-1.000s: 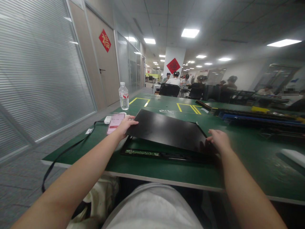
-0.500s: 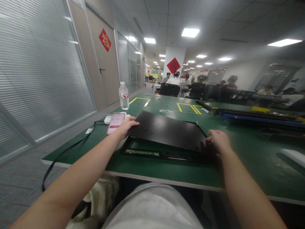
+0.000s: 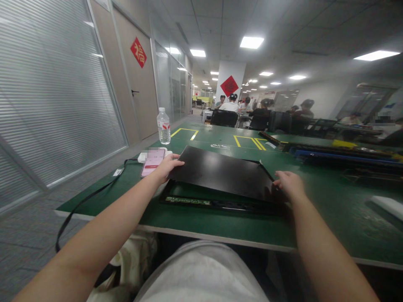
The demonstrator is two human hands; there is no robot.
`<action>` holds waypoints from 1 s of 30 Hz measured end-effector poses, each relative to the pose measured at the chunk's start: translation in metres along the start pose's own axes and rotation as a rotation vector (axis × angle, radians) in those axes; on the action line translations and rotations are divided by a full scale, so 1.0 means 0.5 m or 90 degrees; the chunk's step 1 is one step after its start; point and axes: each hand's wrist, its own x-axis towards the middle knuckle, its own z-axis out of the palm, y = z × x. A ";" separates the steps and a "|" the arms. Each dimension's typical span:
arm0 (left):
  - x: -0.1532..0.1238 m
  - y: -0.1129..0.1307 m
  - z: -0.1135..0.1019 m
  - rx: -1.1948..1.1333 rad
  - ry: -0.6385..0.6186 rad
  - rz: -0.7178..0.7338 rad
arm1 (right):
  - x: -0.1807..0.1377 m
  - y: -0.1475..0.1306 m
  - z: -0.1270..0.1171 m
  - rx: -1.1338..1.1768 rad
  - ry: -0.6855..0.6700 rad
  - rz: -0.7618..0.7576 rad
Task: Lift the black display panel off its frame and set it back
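A flat black panel (image 3: 220, 172) is held tilted above a dark frame (image 3: 220, 204) that lies on the green table (image 3: 220, 228); a strip of green circuit board shows along the frame's near edge. My left hand (image 3: 166, 165) grips the panel's left edge, fingers curled over it. My right hand (image 3: 289, 184) grips the panel's near right corner.
A pink phone (image 3: 153, 162) with a cable lies just left of my left hand, with a water bottle (image 3: 163, 126) behind it. Long dark and blue parts (image 3: 340, 153) lie at the right, a white object (image 3: 388, 206) at far right. Several people sit at the back.
The panel has shifted slightly away from me and to the right over the frame; my hands barely moved.
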 end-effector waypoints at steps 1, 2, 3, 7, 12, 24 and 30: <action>0.000 0.000 0.000 0.000 0.001 0.002 | 0.001 0.000 0.000 -0.002 -0.001 0.001; -0.001 0.000 0.000 0.000 0.001 0.003 | 0.002 0.000 0.000 -0.004 -0.001 0.002; -0.002 0.000 0.000 0.000 0.000 0.004 | 0.003 0.001 0.000 -0.006 -0.001 0.004; -0.003 0.001 0.002 0.006 0.002 0.000 | 0.004 0.001 0.001 -0.004 -0.004 0.013; -0.001 0.000 0.002 0.016 0.006 -0.004 | 0.001 -0.001 0.000 -0.008 -0.005 0.005; 0.002 -0.004 0.004 0.087 0.033 -0.005 | 0.008 0.003 0.003 -0.072 -0.013 -0.005; 0.006 -0.005 0.004 0.132 0.043 -0.011 | 0.009 0.004 0.005 -0.094 -0.018 -0.005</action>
